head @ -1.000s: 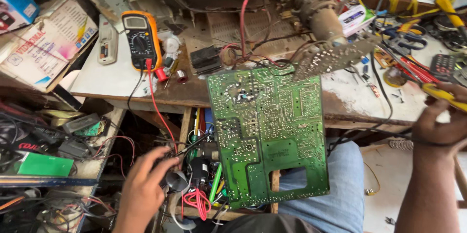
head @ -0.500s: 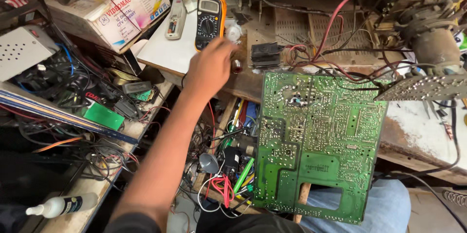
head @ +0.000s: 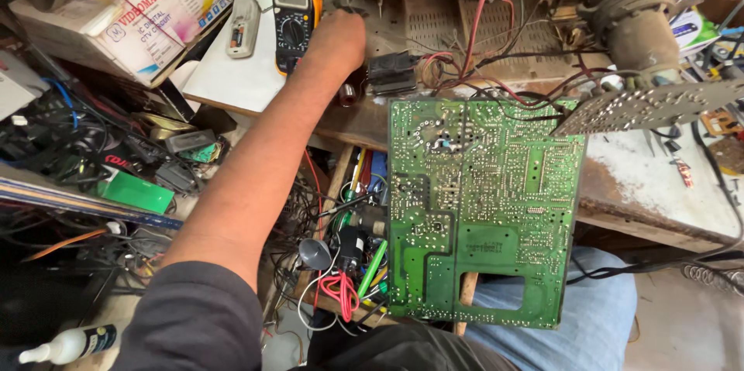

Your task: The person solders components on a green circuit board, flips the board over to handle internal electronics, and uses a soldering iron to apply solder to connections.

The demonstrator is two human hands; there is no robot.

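My left hand (head: 338, 36) reaches far forward over the workbench, right beside a yellow and black multimeter (head: 293, 21). I see it from the back with the fingers curled away, so whether it holds anything is hidden. A large green circuit board (head: 482, 208) lies solder side up, leaning from the bench edge over my lap. A black transformer block (head: 391, 73) with red wires sits just right of the hand. My right hand is out of view.
A grey remote (head: 242, 24) and cardboard boxes (head: 132, 26) lie left of the meter. A small perforated board (head: 651, 106) and a tube neck with coil (head: 635, 26) are at the right. Tangled wires (head: 341, 262) fill the gap below; a white bottle (head: 68, 344) lies bottom left.
My left hand rose from the wire tangle below the bench to the multimeter, then slid right of it. The view shifted left, and my right hand left the frame.
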